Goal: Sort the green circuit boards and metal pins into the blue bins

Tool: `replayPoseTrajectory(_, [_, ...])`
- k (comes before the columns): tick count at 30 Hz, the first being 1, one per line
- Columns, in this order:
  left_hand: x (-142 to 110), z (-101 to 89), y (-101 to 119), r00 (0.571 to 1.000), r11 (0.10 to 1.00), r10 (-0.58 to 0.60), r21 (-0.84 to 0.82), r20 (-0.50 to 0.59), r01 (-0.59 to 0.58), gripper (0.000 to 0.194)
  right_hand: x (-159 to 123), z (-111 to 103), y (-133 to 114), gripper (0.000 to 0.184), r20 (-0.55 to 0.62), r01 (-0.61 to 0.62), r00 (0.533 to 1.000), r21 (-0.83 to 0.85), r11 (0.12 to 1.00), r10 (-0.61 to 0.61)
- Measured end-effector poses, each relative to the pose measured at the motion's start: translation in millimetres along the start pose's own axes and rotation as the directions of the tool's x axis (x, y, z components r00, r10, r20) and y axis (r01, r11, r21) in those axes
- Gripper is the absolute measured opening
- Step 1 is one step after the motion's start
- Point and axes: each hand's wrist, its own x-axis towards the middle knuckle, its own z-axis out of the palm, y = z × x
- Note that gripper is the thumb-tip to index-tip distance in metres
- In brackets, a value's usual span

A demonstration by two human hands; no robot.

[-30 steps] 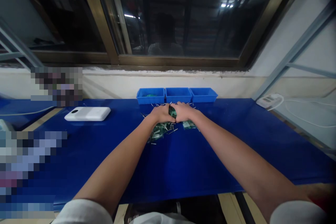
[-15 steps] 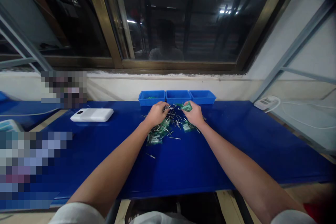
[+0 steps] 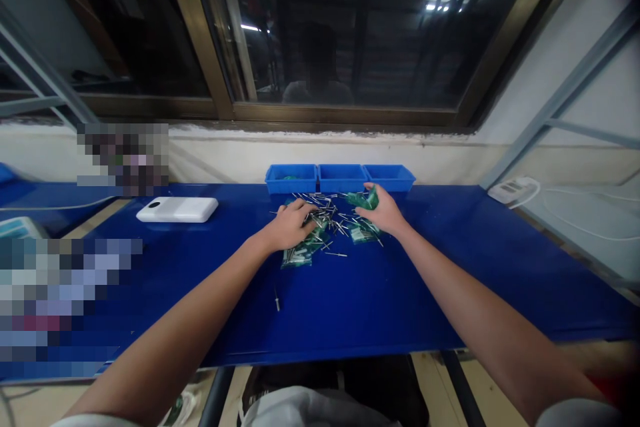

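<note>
1. At the far left, a white power bank (image 3: 177, 209) lies on the blue bench top (image 3: 450, 293), well apart from the hands.
2. The left hand (image 3: 289, 227) rests palm down on the left side of the heap and has drawn further from the right hand than a moment ago. Its fingers (image 3: 305, 209) lie loosely together over the pins, with no clear clamp on anything.
3. Between the hands, the heap of metal pins (image 3: 327, 220) now spreads wider across the bench. Green plastic packets (image 3: 296, 258) lie along its near edge, and a stray pin (image 3: 277, 300) sits well apart, nearer the person.
4. The right hand (image 3: 383, 211) has moved to the far right of the heap. Its fingers (image 3: 374, 195) curve against a crumpled green packet (image 3: 361, 199), though I cannot tell whether they clamp it. Another green packet (image 3: 363, 234) lies just near of the palm.
5. Three blue bins (image 3: 343, 185) stand in a row along the far edge, just beyond the heap. The leftmost shows a little green inside.
6. At the far right, a white power strip (image 3: 513, 189) trails a pale cable.
</note>
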Motion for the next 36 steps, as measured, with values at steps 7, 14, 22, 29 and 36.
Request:
replayPoseTrajectory(7, [-57,-28.9,13,0.992,0.995,-0.075,-0.063,0.101,0.082,0.077,-28,-42,8,0.106,0.311,0.002,0.945,-0.309,0.951,0.099])
replayPoseTrajectory(14, [-104,1.2,11,0.997,0.996,-0.047,0.073,0.061,0.043,0.115,-47,-34,25,0.108,0.348,0.033,0.929,-0.409,0.912,0.122])
replayPoseTrajectory(22, [-28,16.2,7,0.996,0.988,-0.073,0.14,0.052,0.066,0.119,-21,22,-28,0.073,0.318,0.045,0.945,-0.361,0.931,0.078])
replayPoseTrajectory(29, [6,29.5,9,0.998,0.994,-0.047,0.095,-0.04,0.051,0.108,-17,44,-58,0.064,0.208,0.096,0.978,-0.322,0.942,-0.029])
replayPoseTrajectory(36, [-12,14.9,-38,0.986,0.987,-0.159,0.011,-0.05,0.159,0.113,-13,-20,21,0.077,-0.03,-0.263,0.961,-0.414,0.872,0.276])
